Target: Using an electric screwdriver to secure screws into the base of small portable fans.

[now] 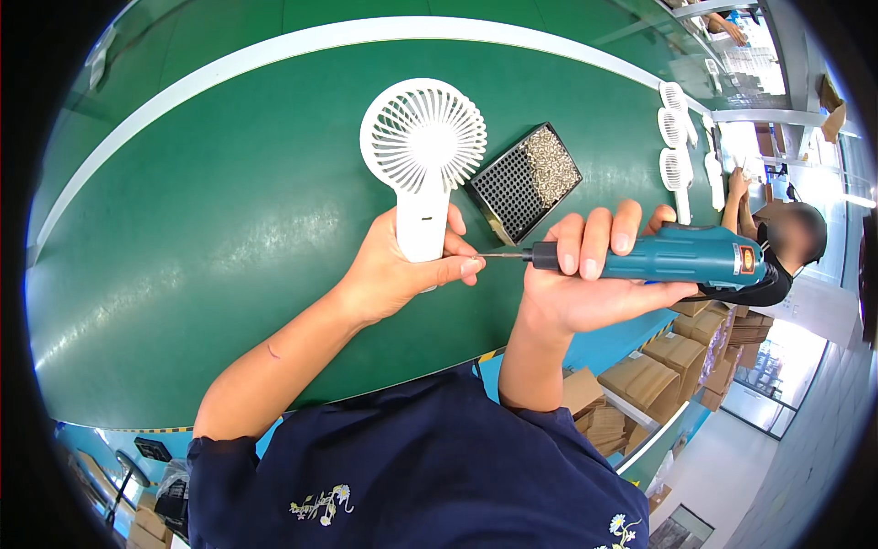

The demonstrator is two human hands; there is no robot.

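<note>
Fan, white and handheld, at centre frame on the green belt, round grille toward the top, handle pointing down. Left hand wrapped closed round that handle, thumb and forefinger pinched together at the driver's bit. Right hand at centre right, clenched round a teal electric screwdriver lying level, thin bit aimed left and meeting the left fingertips just beside the handle. Black tray of small screws right of the grille, tilted, close to the fan. More white fans lined up at upper right. Cardboard boxes stacked at lower right, below the belt's edge.
</note>
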